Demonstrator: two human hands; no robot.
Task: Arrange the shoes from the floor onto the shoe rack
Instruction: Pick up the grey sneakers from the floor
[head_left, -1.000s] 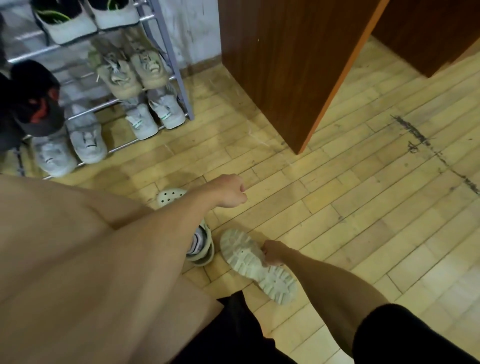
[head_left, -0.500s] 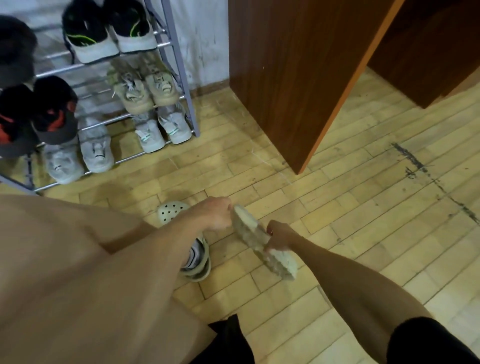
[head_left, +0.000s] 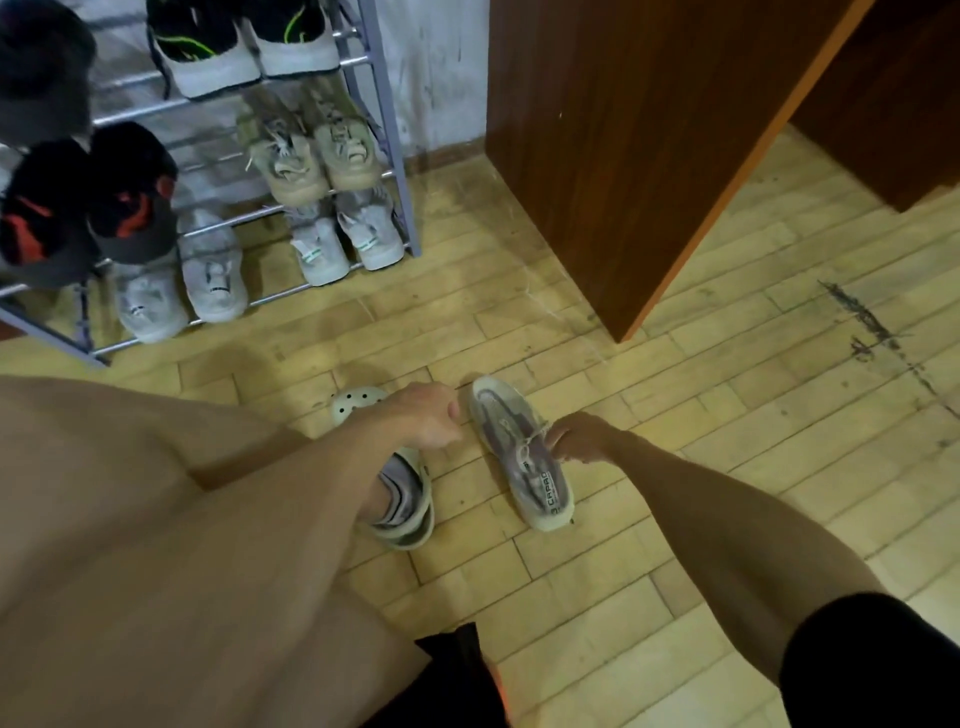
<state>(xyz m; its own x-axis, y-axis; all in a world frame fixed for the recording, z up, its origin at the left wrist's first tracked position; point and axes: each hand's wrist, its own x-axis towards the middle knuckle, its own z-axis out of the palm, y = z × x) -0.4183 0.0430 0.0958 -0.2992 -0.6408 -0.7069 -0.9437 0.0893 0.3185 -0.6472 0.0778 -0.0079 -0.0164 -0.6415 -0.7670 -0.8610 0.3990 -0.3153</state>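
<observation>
The sneaker, grey and purple with a pale sole and white laces, is low over the wooden floor, in front of the person and between both hands. Its sole faces down and its toe points away from the person. I cannot tell if it rests on the floor or is slightly lifted. The right hand holds it at the middle, on its right side by the laces, with the fingers curled around the edge of the shoe.

The left hand is just beside the toe. Its fingers are curled in toward the palm and nothing is seen inside them. I cannot tell whether the knuckles touch the shoe.

Under the left forearm lies a second sneaker of the same colours, partly hidden. A white clog with round holes lies just behind that wrist.

Farther away, at the upper left, stands the shoe rack with metal bars. Its lowest shelf carries pale grey sneakers. Above them sit a beige pair and a black and red pair. Higher is a black pair with green lines. To the right of the rack stands a dark brown wooden panel.
</observation>
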